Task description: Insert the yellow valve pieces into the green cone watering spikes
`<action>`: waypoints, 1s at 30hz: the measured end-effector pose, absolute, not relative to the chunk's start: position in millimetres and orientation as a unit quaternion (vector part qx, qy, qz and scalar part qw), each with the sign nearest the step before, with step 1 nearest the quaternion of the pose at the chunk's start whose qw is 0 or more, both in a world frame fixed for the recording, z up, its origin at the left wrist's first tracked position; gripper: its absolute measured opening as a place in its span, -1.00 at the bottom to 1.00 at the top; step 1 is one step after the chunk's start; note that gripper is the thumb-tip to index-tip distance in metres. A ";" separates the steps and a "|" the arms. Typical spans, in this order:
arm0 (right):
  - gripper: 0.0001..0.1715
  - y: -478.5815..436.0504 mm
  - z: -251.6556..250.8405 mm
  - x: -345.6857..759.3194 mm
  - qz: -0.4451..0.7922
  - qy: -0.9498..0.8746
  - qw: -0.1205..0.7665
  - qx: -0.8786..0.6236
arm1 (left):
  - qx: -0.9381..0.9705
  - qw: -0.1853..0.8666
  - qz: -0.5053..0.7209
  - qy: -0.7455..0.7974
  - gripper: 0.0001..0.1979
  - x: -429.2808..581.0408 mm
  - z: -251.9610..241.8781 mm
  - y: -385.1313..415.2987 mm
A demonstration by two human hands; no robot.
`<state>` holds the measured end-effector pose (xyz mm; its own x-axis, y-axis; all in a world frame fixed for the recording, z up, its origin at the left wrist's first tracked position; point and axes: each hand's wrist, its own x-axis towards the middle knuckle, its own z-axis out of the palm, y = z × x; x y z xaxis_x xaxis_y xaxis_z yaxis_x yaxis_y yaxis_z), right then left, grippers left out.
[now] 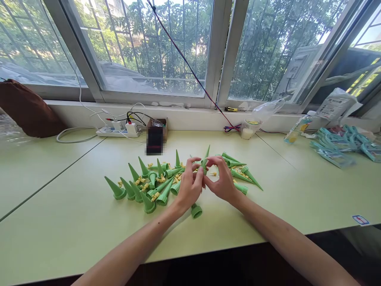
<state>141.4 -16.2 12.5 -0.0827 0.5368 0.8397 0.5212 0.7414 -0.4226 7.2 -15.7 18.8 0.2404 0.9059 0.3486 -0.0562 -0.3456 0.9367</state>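
Note:
Both hands meet over the table around one green plastic watering spike, its tip pointing up. My left hand grips the spike's lower part between thumb and fingers. From the other side, my right hand pinches at the same spike with thumb and index finger; any small part between them is hidden. Several green spikes stand on their wide ends at the left, such as one spike. Others lie on their sides, mixed with small yellow valves. Below my left hand lies another green spike, partly covered.
More spikes lie right of my hands. Toward the window are a power strip, a small box, a plastic cup and a bottle. Teal packages are piled at the far right. The table's front edge runs beneath my forearms.

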 end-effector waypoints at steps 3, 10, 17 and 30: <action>-0.49 -15.9 12.2 141.9 0.004 -0.734 0.576 -0.360 | 0.629 0.477 0.515 0.335 -0.77 8.0 18.4 -16.2; -0.49 -16.6 11.8 142.6 0.006 -0.734 0.569 -0.372 | 0.597 0.536 0.504 0.319 -0.78 9.2 23.3 -15.3; -0.50 -18.1 12.5 141.1 0.007 -0.741 0.564 -0.365 | 0.603 0.555 0.484 0.306 -0.69 7.1 24.1 -15.9; -0.66 -15.5 20.4 152.0 0.027 -0.764 0.544 -0.346 | 0.646 0.452 0.503 0.354 -0.69 6.6 23.4 -17.3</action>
<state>152.0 -15.5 20.4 -0.1679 0.5581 0.8126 0.4991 0.7590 -0.4181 6.6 -17.3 23.4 0.2430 0.9126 0.3289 0.0031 -0.3398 0.9405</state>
